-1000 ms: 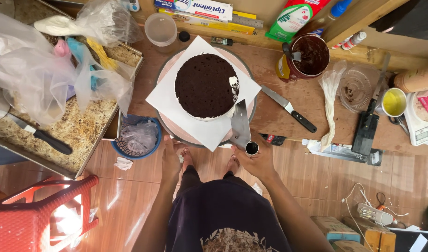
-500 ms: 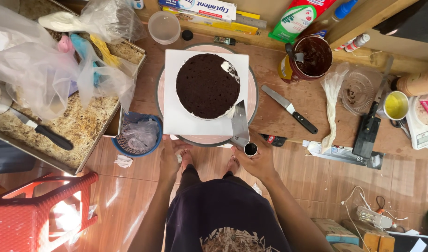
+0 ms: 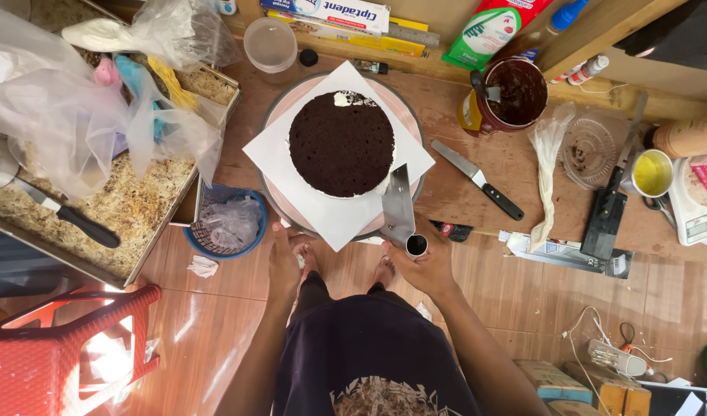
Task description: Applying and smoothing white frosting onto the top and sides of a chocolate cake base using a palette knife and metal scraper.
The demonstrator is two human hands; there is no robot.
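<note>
A dark chocolate cake [image 3: 341, 143] is seen from above on a white square sheet of paper [image 3: 330, 212], which is laid cornerwise over a round turntable [image 3: 409, 115] at the near edge of a wooden worktop [image 3: 461, 192]. A dab of white cream is visible at the cake's far rim.

A metal scraper [image 3: 398, 205] is gripped by the right hand [image 3: 423, 266], with the fingers closed around its round handle and the flat blade set upright against the cake's right near side, touching the white coating there. The left hand [image 3: 285, 258] is raised to the turntable's near left edge; its fingers are curled under the rim, and whether they grip it cannot be told.

A palette knife [image 3: 477, 179] with a black handle is laid on the worktop just right of the turntable. Behind it a red tub of chocolate cream [image 3: 515, 94] is placed, with a crumpled piping bag [image 3: 546, 166] beside it. To the left, a blue basket [image 3: 230, 225] lined with plastic is tucked below the worktop's edge, next to a metal tray [image 3: 84, 208] strewn with crumbs and clear plastic bags [image 3: 68, 115]. A red plastic stool [image 3: 61, 347] is seen at lower left on the tiled floor.
</note>
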